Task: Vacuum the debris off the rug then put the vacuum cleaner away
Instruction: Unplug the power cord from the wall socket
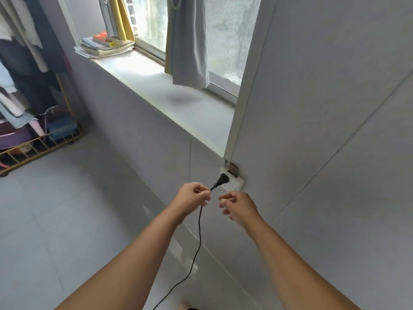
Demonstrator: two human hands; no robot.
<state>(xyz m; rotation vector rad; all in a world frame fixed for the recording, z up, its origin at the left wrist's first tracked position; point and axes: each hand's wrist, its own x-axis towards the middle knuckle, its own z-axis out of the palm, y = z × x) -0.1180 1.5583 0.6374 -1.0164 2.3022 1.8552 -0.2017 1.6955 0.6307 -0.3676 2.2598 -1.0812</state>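
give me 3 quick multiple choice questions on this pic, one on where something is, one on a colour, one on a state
1. The books lie on: A a chair; B the sill; C a bed.
2. The cord is: A white; B black; C yellow.
3. The cord is: A pinched by the left hand; B lying loose, unheld; C gripped by both hands.

Answers:
1 B, the stack sits at the sill's far end.
2 B, it runs black from the plug downward.
3 A, the left hand's fingers close on it just below the plug, while the right hand is curled beside it and holds nothing.
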